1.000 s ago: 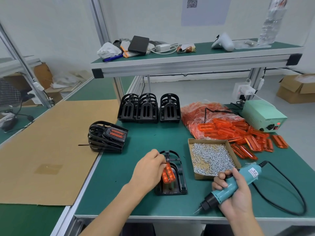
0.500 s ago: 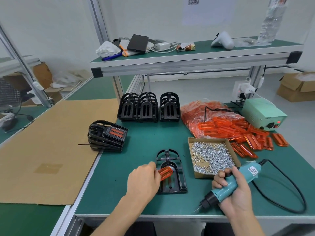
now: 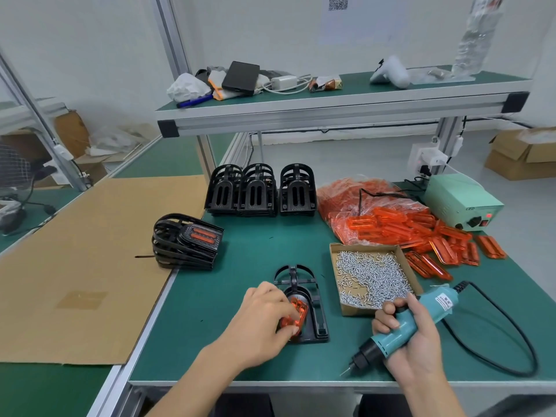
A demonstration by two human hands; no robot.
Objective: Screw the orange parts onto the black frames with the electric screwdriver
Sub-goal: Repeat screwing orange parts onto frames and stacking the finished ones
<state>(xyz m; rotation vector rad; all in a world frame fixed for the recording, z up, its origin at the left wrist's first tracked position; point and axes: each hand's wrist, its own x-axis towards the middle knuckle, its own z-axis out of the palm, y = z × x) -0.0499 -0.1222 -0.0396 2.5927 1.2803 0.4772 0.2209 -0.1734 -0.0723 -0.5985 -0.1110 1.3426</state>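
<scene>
- Head view, counts: one black frame (image 3: 304, 305) lies flat on the green table (image 3: 246, 266) near its front edge, with one orange part (image 3: 296, 314) in its middle opening.
- Three stacks of bare black frames (image 3: 260, 192) stand in a row at the back; one leaning stack of finished frames (image 3: 186, 242) sits at the table's left edge, its top one showing an orange insert.
- One cardboard box of screws (image 3: 371, 276) lies just right of the flat frame. Beyond it are a clear bag of orange parts (image 3: 355, 200) and a loose pile of orange parts (image 3: 439, 242), too many and too overlapped to count.
- One electric screwdriver (image 3: 403, 329); one pale green power supply (image 3: 463, 203) at the back right.
- Hands: the left hand (image 3: 264, 323) has curled fingers pinching the orange part inside the flat frame.
- The right hand (image 3: 412, 341) is wrapped round the screwdriver's teal body, bit pointing down-left, just above the table and apart from the frame.
- Hidden: the left hand covers much of the orange part and the frame's left side. Whether a screw sits on the bit cannot be made out.
</scene>
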